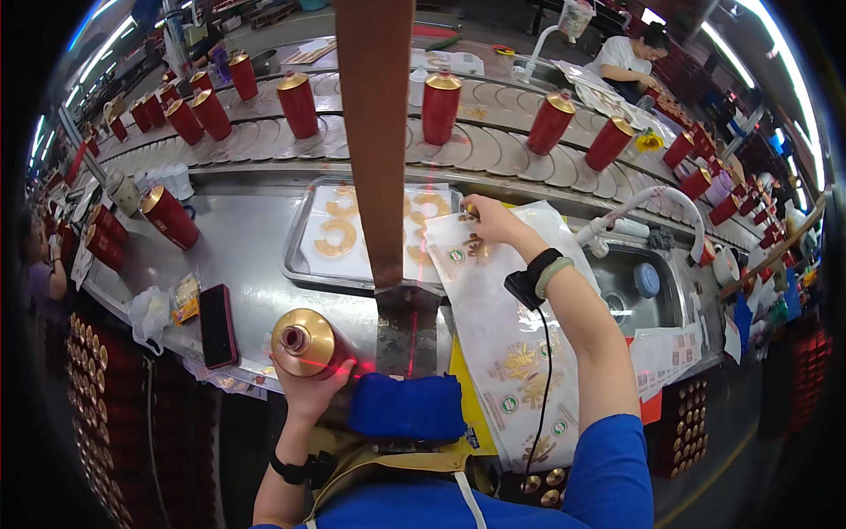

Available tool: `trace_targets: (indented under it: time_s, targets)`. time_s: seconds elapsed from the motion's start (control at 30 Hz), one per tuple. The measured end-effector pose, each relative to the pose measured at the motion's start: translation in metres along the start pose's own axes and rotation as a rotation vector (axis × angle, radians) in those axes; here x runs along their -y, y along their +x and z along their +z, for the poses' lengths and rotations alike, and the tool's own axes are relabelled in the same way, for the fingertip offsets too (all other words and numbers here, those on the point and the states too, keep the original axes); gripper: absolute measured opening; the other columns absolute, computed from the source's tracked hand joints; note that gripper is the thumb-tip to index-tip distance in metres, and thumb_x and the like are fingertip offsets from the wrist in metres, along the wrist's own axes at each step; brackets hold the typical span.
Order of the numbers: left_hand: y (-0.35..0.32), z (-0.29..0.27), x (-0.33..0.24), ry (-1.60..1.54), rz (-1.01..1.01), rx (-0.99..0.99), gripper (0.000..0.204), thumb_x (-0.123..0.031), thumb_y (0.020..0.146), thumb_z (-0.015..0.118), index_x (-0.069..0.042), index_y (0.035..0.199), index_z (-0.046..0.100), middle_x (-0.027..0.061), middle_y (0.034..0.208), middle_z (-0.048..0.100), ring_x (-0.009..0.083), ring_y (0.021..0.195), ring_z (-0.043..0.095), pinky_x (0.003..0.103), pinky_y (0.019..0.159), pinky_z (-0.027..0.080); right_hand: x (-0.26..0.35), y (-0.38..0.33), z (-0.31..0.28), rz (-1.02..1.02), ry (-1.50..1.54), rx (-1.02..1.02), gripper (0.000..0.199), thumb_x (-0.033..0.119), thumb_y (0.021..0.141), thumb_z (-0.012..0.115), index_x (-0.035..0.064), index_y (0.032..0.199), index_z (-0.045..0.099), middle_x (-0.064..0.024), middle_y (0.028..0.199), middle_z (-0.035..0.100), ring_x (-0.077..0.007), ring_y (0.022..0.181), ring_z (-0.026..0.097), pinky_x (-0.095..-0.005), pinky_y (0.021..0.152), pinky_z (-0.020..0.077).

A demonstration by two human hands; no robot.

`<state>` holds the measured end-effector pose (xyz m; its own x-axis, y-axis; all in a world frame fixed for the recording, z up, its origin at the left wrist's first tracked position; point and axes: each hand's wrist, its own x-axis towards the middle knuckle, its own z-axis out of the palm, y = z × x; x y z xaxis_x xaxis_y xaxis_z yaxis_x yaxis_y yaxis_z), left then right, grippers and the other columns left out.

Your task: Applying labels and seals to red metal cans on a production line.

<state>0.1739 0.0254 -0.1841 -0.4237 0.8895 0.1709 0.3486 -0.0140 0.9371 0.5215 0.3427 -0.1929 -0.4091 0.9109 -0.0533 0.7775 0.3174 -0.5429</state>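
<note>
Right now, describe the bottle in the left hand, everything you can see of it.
The bottle is red with a glossy gold shoulder and a small open neck turned toward the camera. It looks like glazed ceramic. It lies tilted at the near table edge, cupped from below by the left hand. A red laser line crosses it.

Blue sleeves, black wristbands, yellow apron.

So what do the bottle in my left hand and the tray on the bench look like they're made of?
The bottle in the left hand looks glazed ceramic or coated glass, red with a shiny gold shoulder that catches the light; which one is unclear. The tray looks like brushed stainless steel: grey, dull sheen, rolled rim.
</note>
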Motion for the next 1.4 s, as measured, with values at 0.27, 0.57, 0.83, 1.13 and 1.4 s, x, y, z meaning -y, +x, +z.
trace_targets:
  time_s: [0.27, 0.57, 0.83, 1.13, 1.4]
  targets:
    - [-0.002, 0.003, -0.005, -0.186, -0.045, 0.09, 0.1, -0.002, 0.066, 0.092, -0.007, 0.146, 0.031, 0.0086, 0.136, 0.048, 0.0226, 0.123, 0.055, 0.038, 0.101, 0.056, 0.036, 0.038, -0.001, 0.428, -0.26, -0.099, 0.063, 0.06, 0.083, 0.073, 0.0024, 0.109, 0.076, -0.021, 0.11, 0.074, -0.0363, 0.106, 0.072, -0.0451, 0.088, 0.0572]
    - [0.005, 0.001, 0.002, -0.102, -0.06, 0.121, 0.077, 0.001, 0.069, 0.09, -0.003, 0.133, 0.048, 0.008, 0.126, 0.058, 0.018, 0.113, 0.063, 0.031, 0.087, 0.062, 0.043, 0.064, 0.01, 0.507, -0.369, -0.261, 0.037, 0.033, 0.086, 0.068, 0.0041, 0.107, 0.077, -0.0184, 0.11, 0.076, -0.0364, 0.106, 0.072, -0.047, 0.09, 0.0578]
    - [0.033, -0.02, -0.023, -0.146, -0.017, 0.258, 0.07, -0.021, 0.063, 0.097, -0.002, 0.12, 0.06, 0.0102, 0.115, 0.067, 0.0179, 0.105, 0.068, 0.035, 0.093, 0.056, 0.105, -0.038, -0.033, 0.308, 0.774, -0.238, 0.031, 0.027, 0.097, 0.067, -0.0023, 0.106, 0.073, -0.0067, 0.084, 0.068, -0.0129, 0.068, 0.064, -0.0275, 0.056, 0.0534]
    - [0.074, -0.036, -0.039, -1.391, -0.608, 0.282, 0.076, -0.067, 0.094, 0.054, -0.001, 0.13, 0.053, 0.02, 0.112, 0.065, 0.0315, 0.103, 0.069, 0.046, 0.087, 0.06, 0.205, -0.22, -0.024, 0.362, 1.2, -0.245, 0.037, 0.013, 0.1, 0.063, -0.0019, 0.133, 0.061, -0.0078, 0.091, 0.068, -0.0157, 0.071, 0.066, -0.029, 0.061, 0.0558]
    - [0.087, -0.036, -0.04, -1.834, -0.609, 0.449, 0.065, -0.052, 0.09, 0.071, -0.004, 0.129, 0.053, 0.021, 0.121, 0.054, 0.0328, 0.112, 0.058, 0.042, 0.093, 0.058, 0.234, -0.238, 0.006, 0.353, 1.344, -0.291, 0.038, 0.006, 0.1, 0.062, -0.0024, 0.136, 0.058, -0.0053, 0.087, 0.067, -0.0149, 0.068, 0.065, -0.029, 0.064, 0.0579]
